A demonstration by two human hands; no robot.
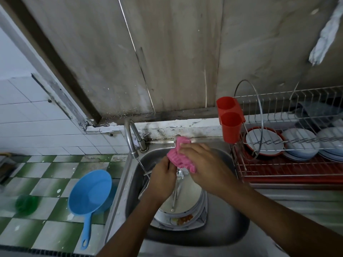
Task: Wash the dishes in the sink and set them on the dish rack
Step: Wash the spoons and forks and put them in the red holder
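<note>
plates in sink, rack; left hand grips spoon, right hand scrubber

Both forearms reach forward and converge. The left hand has its fingers curled, knuckles up; the right hand grips a pink cloth.

Head camera looks steeply down, close over the sink.

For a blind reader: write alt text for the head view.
Right hand grips a pink cloth over spoons held by the left hand, above a sink holding dirty plates, tap running. Clean plates sit in the dish rack at right; a blue dipper lies left.
</note>
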